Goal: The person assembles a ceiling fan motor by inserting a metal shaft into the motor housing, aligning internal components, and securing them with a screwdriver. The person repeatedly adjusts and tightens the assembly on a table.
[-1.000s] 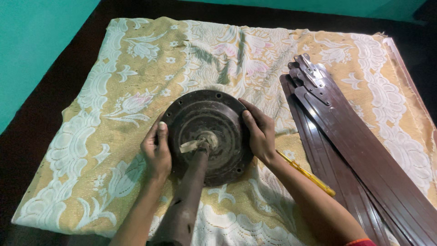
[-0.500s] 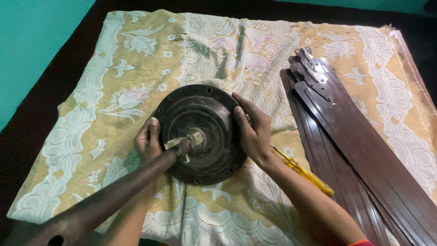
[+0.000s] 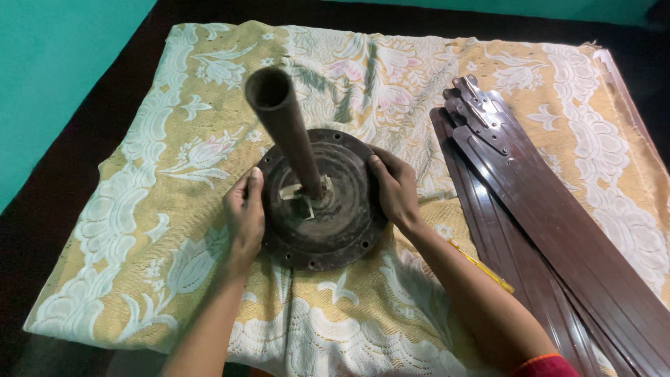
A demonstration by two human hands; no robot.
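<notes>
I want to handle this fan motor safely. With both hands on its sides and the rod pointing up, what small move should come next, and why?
Probably set the motor flat on the cloth before letting go. The left hand and right hand grip its rim, and the rod leans toward the left, so it looks top-heavy. The blades lie close on the right.
</notes>
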